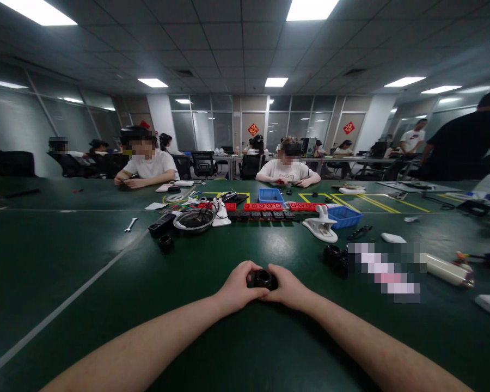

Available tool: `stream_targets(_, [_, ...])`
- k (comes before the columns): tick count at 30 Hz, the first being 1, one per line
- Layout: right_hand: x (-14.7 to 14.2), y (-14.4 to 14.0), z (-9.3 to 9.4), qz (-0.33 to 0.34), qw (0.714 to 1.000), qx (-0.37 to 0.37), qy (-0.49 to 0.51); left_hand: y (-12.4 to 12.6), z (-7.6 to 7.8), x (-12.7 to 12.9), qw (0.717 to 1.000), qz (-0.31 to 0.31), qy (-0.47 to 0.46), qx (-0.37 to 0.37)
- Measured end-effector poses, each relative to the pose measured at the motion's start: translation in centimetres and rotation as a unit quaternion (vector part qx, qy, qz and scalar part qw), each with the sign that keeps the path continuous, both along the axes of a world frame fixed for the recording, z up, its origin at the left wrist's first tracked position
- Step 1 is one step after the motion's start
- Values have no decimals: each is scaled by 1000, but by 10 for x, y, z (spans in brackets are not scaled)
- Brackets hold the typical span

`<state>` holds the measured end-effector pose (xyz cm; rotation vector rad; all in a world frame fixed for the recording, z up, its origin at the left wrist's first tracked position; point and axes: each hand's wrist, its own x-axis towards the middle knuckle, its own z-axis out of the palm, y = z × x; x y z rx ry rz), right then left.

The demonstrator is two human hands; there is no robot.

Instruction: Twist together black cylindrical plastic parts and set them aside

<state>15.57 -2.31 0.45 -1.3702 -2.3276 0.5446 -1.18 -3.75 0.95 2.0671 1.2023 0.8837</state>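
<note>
Both hands met low over the green counter [106,305], the left hand [237,288] and right hand [285,287] each with fingers clamped on a small black round part [263,279] between them. A metal bowl [194,220] and a white clamp [322,227] sat well beyond.

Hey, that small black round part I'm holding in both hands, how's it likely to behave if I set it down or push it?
The small black round part looks rigid and moulded, so probably stiff, not floppy. Its ring-like shape suggests it may roll if set on edge on the green table. It seems light, since the left hand and right hand pinch it by fingertips.
</note>
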Motion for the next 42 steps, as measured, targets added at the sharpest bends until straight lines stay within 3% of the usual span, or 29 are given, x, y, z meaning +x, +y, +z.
stream_targets(4, [-9, -11, 2, -59, 989, 97, -97, -5, 1, 5, 999, 51, 8, 12])
stream_targets(7, [-10, -14, 4, -54, 984, 124, -115, -5, 2, 4, 999, 38, 3, 13])
stream_targets(12, [2, -3, 8, 82, 996, 30, -14, 0, 4, -3, 999, -35, -4, 13])
stream_targets(16, [15, 6, 15, 180, 977, -93, 70, 2, 8, -7, 997, -77, 7, 6])
stream_targets(19, [19, 10, 17, 190, 967, -140, 93, 3, 8, -8, 996, -89, 12, 1])
stream_targets(25, [17, 9, 11, 160, 966, -164, 119, 5, 6, -8, 996, -90, 7, -2])
stream_targets(29, [14, 8, 9, 120, 983, -111, 77, 3, 6, -5, 998, -69, 12, -6])
stream_targets(33, [6, 1, 6, 54, 998, -23, -21, -2, 3, 0, 1000, -6, 1, -12])
stream_targets(38, [-8, -13, 5, -46, 985, 99, -136, -3, 0, 3, 999, 40, -7, -8])
stream_targets(40, [-8, -14, 5, -40, 984, 110, -131, -1, 0, 2, 1000, 24, -9, -8])
stream_targets(42, [-4, -10, 6, 7, 993, 86, -85, 1, 1, -1, 1000, -5, -7, -7])
